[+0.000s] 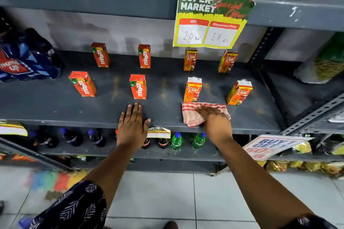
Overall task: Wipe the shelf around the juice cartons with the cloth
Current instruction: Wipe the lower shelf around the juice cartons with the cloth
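Observation:
Several small juice cartons stand in two rows on the dark grey shelf [55, 106]: red Maaza cartons [138, 86] on the left half, orange Real cartons [192, 89] on the right half. A red-and-white checked cloth [191, 117] lies at the shelf's front edge, just in front of the front Real carton. My right hand [214, 119] presses flat on the cloth, covering its right part. My left hand [133, 122] rests flat, fingers spread, on the bare shelf in front of a front Maaza carton, holding nothing.
A yellow and green price sign [212, 18] hangs from the shelf above. A blue pack of dark bottles [28, 57] sits at the left end. A metal upright [264, 46] and a bagged product [323, 61] bound the right. Bottles [176, 140] fill the shelf below.

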`<state>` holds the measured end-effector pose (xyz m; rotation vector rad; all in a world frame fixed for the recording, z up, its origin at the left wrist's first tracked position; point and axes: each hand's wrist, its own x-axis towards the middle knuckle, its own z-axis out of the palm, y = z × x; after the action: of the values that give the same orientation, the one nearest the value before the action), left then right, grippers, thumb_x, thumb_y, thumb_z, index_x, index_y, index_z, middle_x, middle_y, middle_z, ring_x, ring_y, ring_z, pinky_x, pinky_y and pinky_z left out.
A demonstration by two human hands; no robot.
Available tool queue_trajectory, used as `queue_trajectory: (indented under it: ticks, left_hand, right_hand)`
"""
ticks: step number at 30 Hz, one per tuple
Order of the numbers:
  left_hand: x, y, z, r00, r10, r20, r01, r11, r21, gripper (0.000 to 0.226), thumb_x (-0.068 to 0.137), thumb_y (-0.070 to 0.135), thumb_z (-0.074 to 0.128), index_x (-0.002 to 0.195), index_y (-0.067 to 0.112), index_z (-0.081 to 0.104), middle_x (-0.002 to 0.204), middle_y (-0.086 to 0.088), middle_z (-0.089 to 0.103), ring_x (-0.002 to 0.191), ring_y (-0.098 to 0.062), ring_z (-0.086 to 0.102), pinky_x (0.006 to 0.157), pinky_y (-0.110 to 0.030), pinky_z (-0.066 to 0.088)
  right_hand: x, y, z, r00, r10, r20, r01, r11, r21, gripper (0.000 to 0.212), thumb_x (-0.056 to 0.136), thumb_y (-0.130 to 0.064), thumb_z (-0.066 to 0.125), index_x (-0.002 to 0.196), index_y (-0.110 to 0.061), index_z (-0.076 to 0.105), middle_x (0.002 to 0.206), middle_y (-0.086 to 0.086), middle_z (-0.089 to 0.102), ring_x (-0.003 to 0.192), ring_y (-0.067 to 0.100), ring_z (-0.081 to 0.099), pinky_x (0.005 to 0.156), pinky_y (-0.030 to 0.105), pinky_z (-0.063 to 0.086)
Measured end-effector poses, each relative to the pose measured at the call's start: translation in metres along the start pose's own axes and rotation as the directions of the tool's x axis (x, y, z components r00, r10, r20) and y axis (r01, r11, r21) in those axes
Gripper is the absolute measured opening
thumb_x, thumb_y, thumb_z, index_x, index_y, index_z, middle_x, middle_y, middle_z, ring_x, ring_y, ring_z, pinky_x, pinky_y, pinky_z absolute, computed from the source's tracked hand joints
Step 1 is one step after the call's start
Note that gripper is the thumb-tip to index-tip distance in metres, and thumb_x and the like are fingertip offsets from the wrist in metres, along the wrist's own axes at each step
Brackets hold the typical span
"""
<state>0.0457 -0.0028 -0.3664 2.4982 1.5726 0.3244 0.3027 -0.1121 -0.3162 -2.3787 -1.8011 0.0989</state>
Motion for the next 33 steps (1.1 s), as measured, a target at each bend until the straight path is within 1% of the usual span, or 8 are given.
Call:
queue_trajectory:
  ticks: [3, 8, 12, 17, 23, 26, 29, 33]
  left_hand:
    - [0.000, -0.001, 0.000, 1.000, -0.007, 0.005, 0.007, 1.000, 0.003, 0.063, 0.098, 0.042, 0.027, 0.150, 0.009, 0.014, 0.160, -0.007, 0.012, 0.147, -0.022, 0.002, 0.119, -0.040, 0.002]
    - [0.000, -0.001, 0.000, 1.000, -0.006, -0.003, 0.006, 1.000, -0.008, 0.062, 0.098, 0.042, 0.028, 0.149, 0.008, 0.017, 0.160, -0.008, 0.015, 0.147, -0.023, 0.005, 0.119, -0.042, 0.005]
    - [0.000, -0.002, 0.003, 1.000, -0.005, -0.014, 0.005, 1.000, 0.011, 0.063, 0.098, 0.044, 0.022, 0.149, 0.008, 0.019, 0.159, -0.008, 0.017, 0.147, -0.024, 0.005, 0.119, -0.043, 0.006]
    - [-0.001, -0.002, 0.002, 1.000, 0.004, -0.004, -0.004, 1.000, 0.020, 0.071, 0.091, 0.050, 0.014, 0.149, 0.009, 0.017, 0.160, -0.007, 0.015, 0.147, -0.023, 0.004, 0.119, -0.042, 0.003]
    - [-0.003, 0.001, 0.001, 1.000, 0.004, -0.011, -0.004, 1.000, 0.013, 0.063, 0.098, 0.044, 0.020, 0.149, 0.007, 0.015, 0.160, -0.008, 0.014, 0.147, -0.021, 0.000, 0.120, -0.045, 0.001]
    - [-0.004, 0.018, 0.000, 0.994, 0.095, -0.052, -0.096, 0.995, -0.011, 0.067, 0.096, 0.049, 0.014, 0.149, 0.008, 0.016, 0.159, -0.007, 0.014, 0.146, -0.017, -0.004, 0.119, -0.043, -0.003]
    - [0.005, 0.050, 0.005, 0.980, 0.198, -0.023, -0.198, 0.980, -0.022, 0.069, 0.096, 0.052, 0.009, 0.150, 0.009, 0.013, 0.160, -0.006, 0.012, 0.144, -0.014, -0.010, 0.119, -0.043, -0.004]
    - [0.015, 0.082, 0.017, 0.975, 0.202, 0.091, -0.202, 0.979, -0.017, 0.069, 0.096, 0.051, 0.016, 0.150, 0.008, 0.006, 0.161, -0.007, 0.005, 0.146, -0.017, -0.010, 0.118, -0.041, -0.006]
  right_hand:
    - [-0.030, 0.005, 0.003, 0.998, -0.024, -0.055, 0.026, 0.999, 0.037, 0.056, 0.072, -0.008, 0.062, 0.123, -0.030, 0.061, 0.130, 0.003, 0.063, 0.120, 0.027, 0.056, 0.097, 0.040, 0.045]
    - [-0.060, 0.025, -0.025, 0.984, -0.035, -0.177, 0.044, 0.998, 0.047, 0.047, 0.057, -0.018, 0.049, 0.095, -0.033, 0.072, 0.095, -0.003, 0.076, 0.088, 0.026, 0.069, 0.073, 0.035, 0.056]
    - [-0.022, 0.041, -0.042, 0.966, 0.052, -0.254, -0.020, 0.992, 0.128, 0.055, 0.062, -0.001, 0.056, 0.108, -0.029, 0.068, 0.107, 0.003, 0.072, 0.096, 0.031, 0.066, 0.074, 0.039, 0.055]
    - [-0.008, 0.042, -0.013, 1.000, -0.009, 0.015, 0.009, 1.000, 0.008, 0.060, 0.078, -0.009, 0.056, 0.130, -0.037, 0.053, 0.138, -0.003, 0.056, 0.124, 0.024, 0.052, 0.101, 0.037, 0.044]
    - [-0.068, 0.065, -0.015, 0.992, 0.019, -0.126, -0.004, 0.993, 0.120, 0.052, 0.061, -0.013, 0.046, 0.102, -0.034, 0.069, 0.112, -0.004, 0.072, 0.105, 0.024, 0.063, 0.084, 0.036, 0.052]
    - [-0.067, 0.089, -0.035, 0.981, 0.114, -0.155, -0.081, 0.976, 0.204, 0.050, 0.059, -0.010, 0.042, 0.097, -0.028, 0.071, 0.104, 0.002, 0.073, 0.096, 0.029, 0.065, 0.077, 0.036, 0.053]
    - [-0.044, 0.102, -0.048, 0.975, 0.125, -0.184, -0.085, 0.974, 0.210, 0.052, 0.062, -0.003, 0.047, 0.104, -0.023, 0.070, 0.109, 0.006, 0.071, 0.103, 0.030, 0.063, 0.084, 0.039, 0.054]
    - [-0.034, 0.095, -0.030, 0.988, 0.143, -0.060, -0.136, 0.984, 0.113, 0.059, 0.070, -0.002, 0.057, 0.119, -0.035, 0.063, 0.130, 0.001, 0.063, 0.117, 0.028, 0.058, 0.097, 0.037, 0.047]
